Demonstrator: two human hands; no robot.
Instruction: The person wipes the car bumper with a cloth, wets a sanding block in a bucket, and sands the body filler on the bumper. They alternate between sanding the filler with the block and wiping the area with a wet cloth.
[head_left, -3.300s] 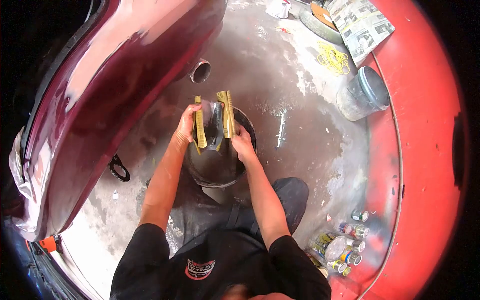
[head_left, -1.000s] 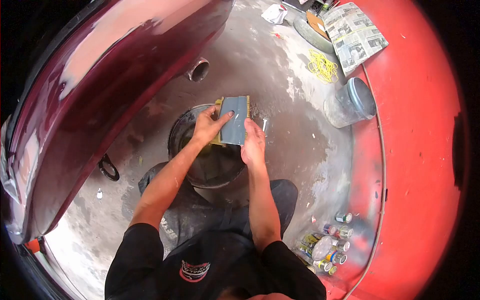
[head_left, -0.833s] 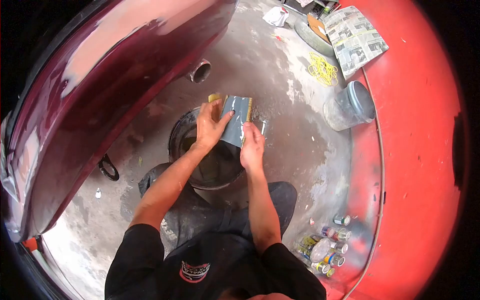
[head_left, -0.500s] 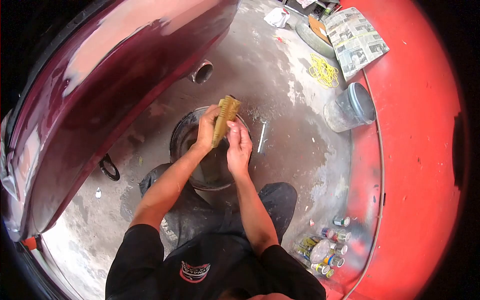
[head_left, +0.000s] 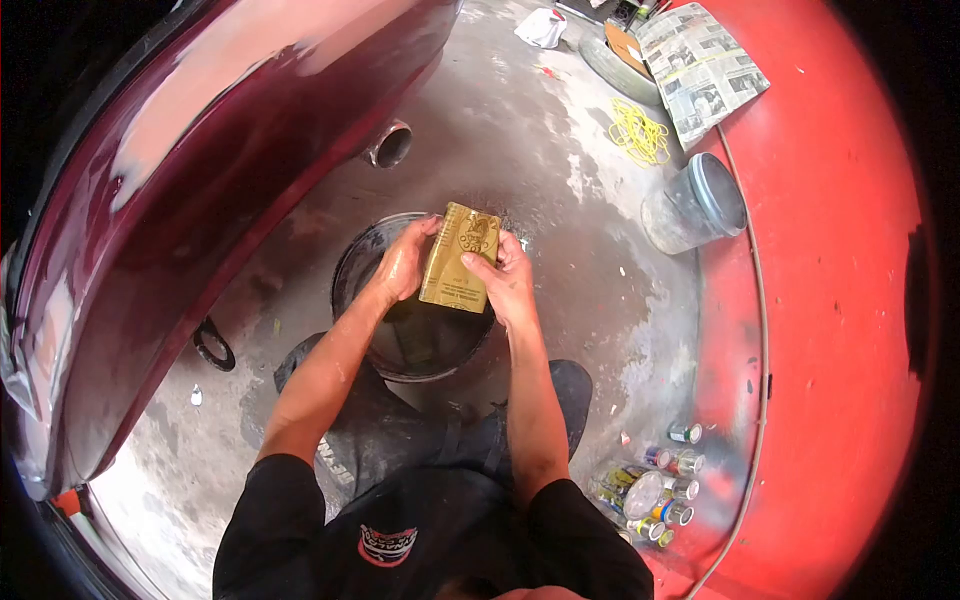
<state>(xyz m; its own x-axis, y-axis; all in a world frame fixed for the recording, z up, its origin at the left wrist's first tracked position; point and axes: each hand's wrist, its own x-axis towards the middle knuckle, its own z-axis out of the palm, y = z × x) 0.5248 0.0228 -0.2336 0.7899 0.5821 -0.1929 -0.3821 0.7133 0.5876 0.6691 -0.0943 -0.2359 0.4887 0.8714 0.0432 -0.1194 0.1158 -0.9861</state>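
Both my hands hold a folded sheet of sandpaper (head_left: 458, 258) over a black bucket (head_left: 372, 258) on the concrete floor. Its tan printed backing faces up. My left hand (head_left: 403, 262) grips the sheet's left edge. My right hand (head_left: 511, 282) grips its right edge, thumb on top. Both hands look wet. The bucket sits between my knees and holds dark water.
A dark red car body (head_left: 190, 170) curves along the left, its exhaust pipe (head_left: 388, 145) near the bucket. A red panel (head_left: 840, 300) fills the right. A grey plastic tub (head_left: 695, 203), yellow cord (head_left: 640, 132), newspaper (head_left: 700, 65) and several small cans (head_left: 665, 490) lie on the floor.
The sandpaper was held spread with its grey abrasive side up, then folded together edge-on; now it is flat with the tan backing up, held at both edges.
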